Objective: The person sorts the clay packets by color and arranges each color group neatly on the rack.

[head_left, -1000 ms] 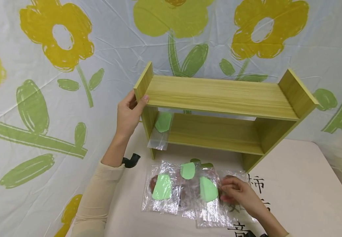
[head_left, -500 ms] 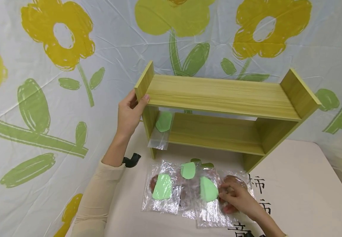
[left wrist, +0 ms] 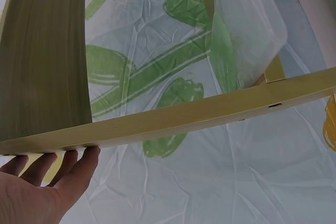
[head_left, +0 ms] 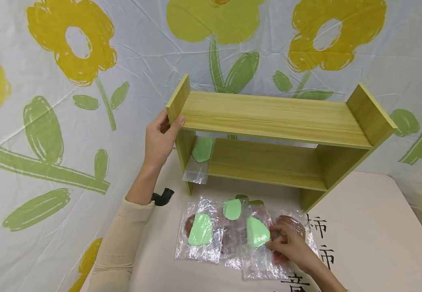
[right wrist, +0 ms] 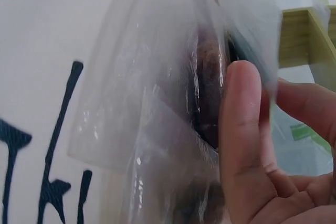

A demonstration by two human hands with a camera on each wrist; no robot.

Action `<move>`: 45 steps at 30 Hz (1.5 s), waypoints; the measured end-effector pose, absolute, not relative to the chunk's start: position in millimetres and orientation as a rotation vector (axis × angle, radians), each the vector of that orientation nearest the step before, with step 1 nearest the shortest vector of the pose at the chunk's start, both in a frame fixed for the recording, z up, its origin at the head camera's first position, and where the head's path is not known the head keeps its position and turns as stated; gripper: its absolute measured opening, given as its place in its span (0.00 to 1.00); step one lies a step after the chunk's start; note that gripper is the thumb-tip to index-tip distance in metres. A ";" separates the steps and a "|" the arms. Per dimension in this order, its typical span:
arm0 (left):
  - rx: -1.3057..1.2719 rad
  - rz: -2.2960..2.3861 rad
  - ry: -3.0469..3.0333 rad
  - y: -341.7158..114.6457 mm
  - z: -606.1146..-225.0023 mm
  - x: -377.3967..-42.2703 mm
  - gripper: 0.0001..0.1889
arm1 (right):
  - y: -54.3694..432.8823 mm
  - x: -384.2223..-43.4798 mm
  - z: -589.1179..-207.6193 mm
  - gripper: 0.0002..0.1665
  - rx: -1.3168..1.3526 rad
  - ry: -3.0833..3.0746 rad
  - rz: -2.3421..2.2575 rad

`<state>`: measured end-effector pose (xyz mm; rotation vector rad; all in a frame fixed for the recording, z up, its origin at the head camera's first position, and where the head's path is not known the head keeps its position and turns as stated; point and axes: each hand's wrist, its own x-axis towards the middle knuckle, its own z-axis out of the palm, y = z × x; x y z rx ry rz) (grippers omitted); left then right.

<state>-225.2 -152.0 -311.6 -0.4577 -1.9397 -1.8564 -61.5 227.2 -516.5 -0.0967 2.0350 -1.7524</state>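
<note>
My left hand (head_left: 160, 140) grips the left side of a light wooden shelf (head_left: 262, 111), its thumb over the front edge of the upper board. In the left wrist view, the fingers of my left hand (left wrist: 52, 184) lie along the panel's outer face. On the table, several clear plastic bags overlap. With thumb and fingers, my right hand (head_left: 293, 245) pinches the clear bag (head_left: 260, 265) whose pale green piece (head_left: 257, 233) shows at its front. Close up in the right wrist view, my right thumb (right wrist: 241, 129) presses the clear film, with dark brownish contents (right wrist: 207, 82) behind it.
A bag with another green piece (head_left: 201, 150) stands at the left end of the lower shelf board (head_left: 262, 164). Left of the right hand's bag lies one with a green piece (head_left: 200, 230). Black characters (head_left: 318, 227) mark the pale tablecloth. A flower-printed cloth (head_left: 134, 48) hangs behind.
My right hand has slid a little left, its fingertips now at the green piece's right edge. The left hand keeps its grip on the shelf.
</note>
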 end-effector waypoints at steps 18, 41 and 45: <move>-0.451 -1.849 -1.942 -151.4 -312.0 -224.0 0.22 | 235.1 -62.4 -520.8 0.30 -0.029 1.801 -1.875; -0.439 -1.874 -1.936 -149.9 -311.8 -225.7 0.22 | 249.6 -66.0 -490.5 0.26 -0.139 1.792 -1.964; -0.437 -1.876 -1.932 -149.6 -311.9 -225.8 0.22 | 244.7 -66.1 -489.1 0.23 -0.232 1.734 -2.001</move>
